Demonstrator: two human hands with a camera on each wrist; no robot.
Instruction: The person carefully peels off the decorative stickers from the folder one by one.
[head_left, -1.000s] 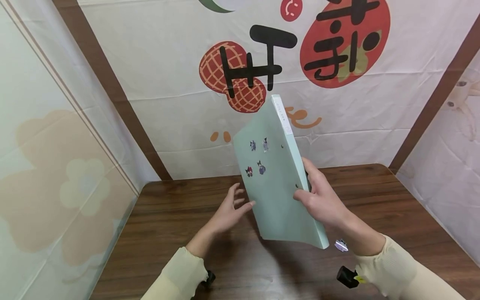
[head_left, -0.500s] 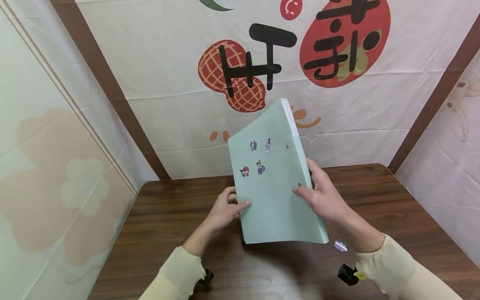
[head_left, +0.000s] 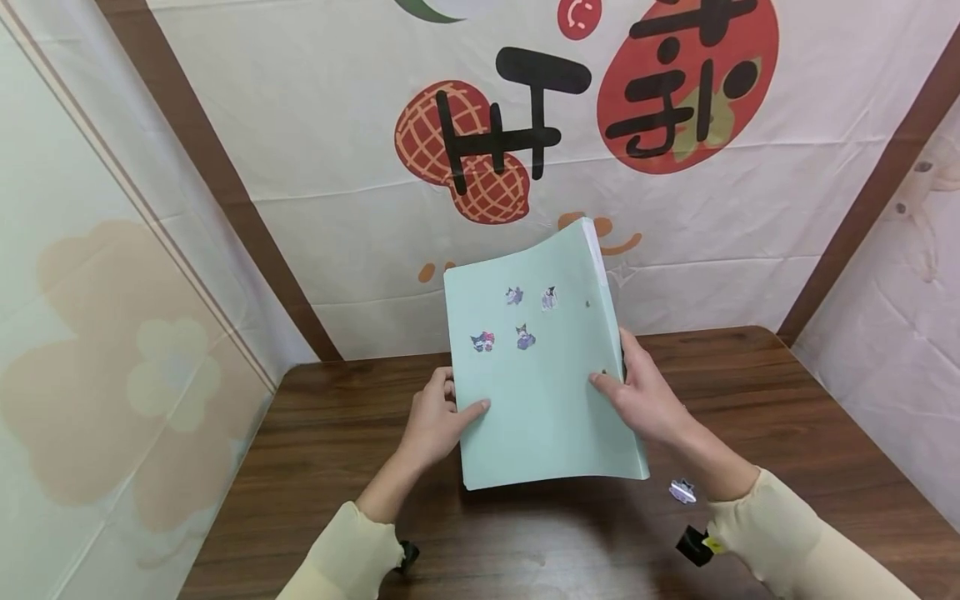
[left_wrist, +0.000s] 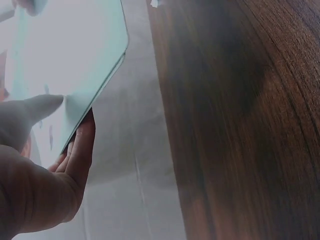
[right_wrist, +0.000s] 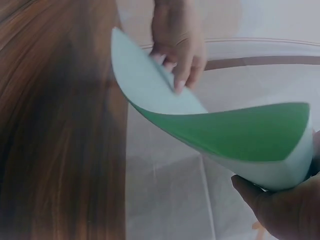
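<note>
A shiny purple sticker (head_left: 682, 491) lay on the wooden table (head_left: 330, 442), short of its right edge. Above the table's middle, the left hand (head_left: 435, 419) pinched a pale green folder (head_left: 540, 408) at its side, while the right hand (head_left: 647, 398) gripped its spine. Beyond the table's far edge hung a printed cloth (head_left: 330, 108).

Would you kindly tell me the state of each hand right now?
Left hand: closed, holding the pale green folder by its side edge.
Right hand: closed, holding the same folder along its spine.
</note>
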